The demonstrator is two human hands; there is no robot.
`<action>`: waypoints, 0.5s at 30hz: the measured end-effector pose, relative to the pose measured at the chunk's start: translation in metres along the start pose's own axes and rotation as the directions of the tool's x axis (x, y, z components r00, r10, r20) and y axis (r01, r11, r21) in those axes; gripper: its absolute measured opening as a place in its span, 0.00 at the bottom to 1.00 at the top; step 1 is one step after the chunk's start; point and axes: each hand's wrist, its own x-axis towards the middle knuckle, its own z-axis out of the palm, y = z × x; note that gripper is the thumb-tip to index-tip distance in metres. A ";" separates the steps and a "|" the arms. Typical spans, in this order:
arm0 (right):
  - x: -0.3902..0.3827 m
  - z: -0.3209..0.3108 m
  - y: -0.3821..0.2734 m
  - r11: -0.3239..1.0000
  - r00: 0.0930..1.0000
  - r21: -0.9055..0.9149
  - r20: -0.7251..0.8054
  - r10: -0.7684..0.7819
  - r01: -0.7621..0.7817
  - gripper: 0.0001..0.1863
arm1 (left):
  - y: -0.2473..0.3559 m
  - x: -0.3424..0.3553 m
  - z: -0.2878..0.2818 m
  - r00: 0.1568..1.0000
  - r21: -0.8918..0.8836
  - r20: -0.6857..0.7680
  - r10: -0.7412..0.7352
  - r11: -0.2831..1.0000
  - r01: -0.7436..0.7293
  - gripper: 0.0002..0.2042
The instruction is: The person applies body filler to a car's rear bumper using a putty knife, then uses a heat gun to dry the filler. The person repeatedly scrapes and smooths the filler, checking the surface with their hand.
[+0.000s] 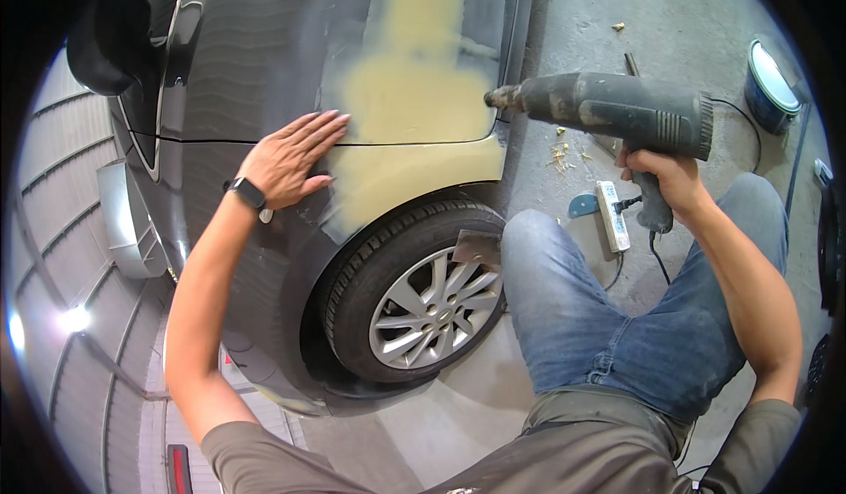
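Note:
My left hand (pixel 291 157) lies flat on the dark grey car body (pixel 256 71), fingers stretched toward a yellowish filler patch (pixel 414 106). Its fingertips reach the patch's left edge. The patch runs across a panel seam and down to the wheel arch. My right hand (pixel 665 172) is wrapped round the grip of a black, dusty heat gun (pixel 617 106). The gun points left, its nozzle tip close to the patch's right edge. Whether the tip touches the panel I cannot tell.
Below the patch sits a wheel (pixel 432 309) with silver spokes, with a brownish flat plate (pixel 478 248) at its edge. On the floor are a white power strip (pixel 614 216), a blue flat piece (pixel 582 206), cords, scraps (pixel 560 156) and a bucket (pixel 772 89). A mirror (pixel 110 36) sticks out upper left.

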 end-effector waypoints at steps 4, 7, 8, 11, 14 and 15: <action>-0.006 0.004 0.002 0.996 0.999 -0.088 0.043 -0.003 0.006 0.08 | 0.023 0.053 0.020 0.994 -0.079 -0.003 0.109 0.991 -0.109 0.38; -0.008 0.002 0.005 0.993 0.997 -0.119 0.071 -0.011 0.020 0.08 | 0.022 0.062 0.023 0.990 -0.048 0.032 0.140 0.989 -0.138 0.37; -0.007 0.001 0.006 0.991 0.997 -0.135 0.069 -0.016 0.025 0.08 | 0.018 0.058 0.021 0.988 -0.041 -0.010 0.152 0.987 -0.153 0.37; -0.004 -0.002 0.010 0.988 0.995 -0.139 0.082 -0.050 0.061 0.07 | 0.004 0.030 0.011 0.994 -0.027 -0.016 0.104 0.994 -0.104 0.38; 0.001 -0.002 0.012 0.995 0.997 -0.084 0.065 -0.049 0.054 0.08 | -0.010 0.001 -0.001 0.999 0.033 -0.048 0.023 0.999 -0.021 0.38; 0.001 -0.001 0.012 0.995 0.997 -0.092 0.065 -0.042 0.048 0.08 | -0.015 -0.005 -0.005 0.998 0.033 -0.055 -0.021 0.999 0.023 0.38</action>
